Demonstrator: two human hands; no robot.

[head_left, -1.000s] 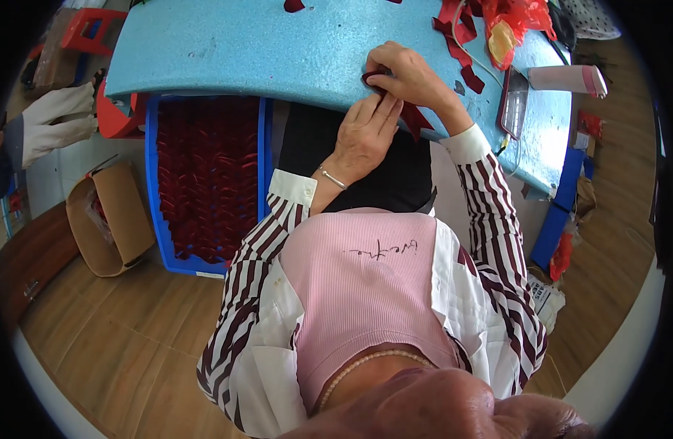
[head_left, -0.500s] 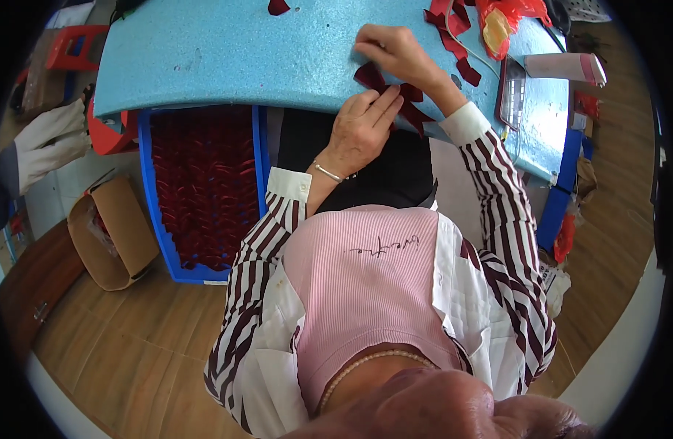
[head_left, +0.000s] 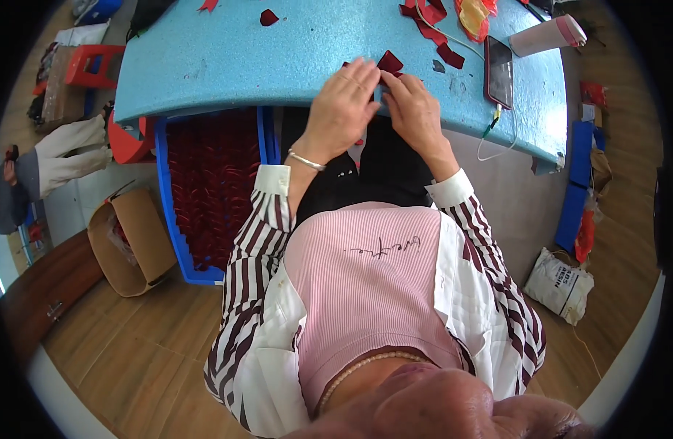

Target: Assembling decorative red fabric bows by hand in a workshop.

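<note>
A dark red ribbon bow [head_left: 390, 61] lies at the near edge of the blue table [head_left: 227, 66], mostly covered by my hands. My left hand [head_left: 341, 110] comes over it from the left, its long fingers close together and thumb lower, closed on the ribbon's left side. From the right, my right hand [head_left: 418, 115] bends its fingers onto the ribbon, the index fingertip close to the left hand's fingers. What lies under the fingertips is hidden. Loose dark red ribbon pieces [head_left: 450, 56] lie to the right, and another scrap [head_left: 269, 17] lies farther left.
Below the table at left stands a blue crate [head_left: 172, 212] with many dark red pieces. A phone [head_left: 498, 72] on a cable and a pink tumbler [head_left: 545, 36] sit at right. A cardboard box [head_left: 142, 241], a red stool [head_left: 91, 66] and a white sack [head_left: 561, 285] are on the floor.
My right hand has come down from above the bow to its right side. My left hand has shifted up over the bow, hiding more of it. The whole view has shifted slightly.
</note>
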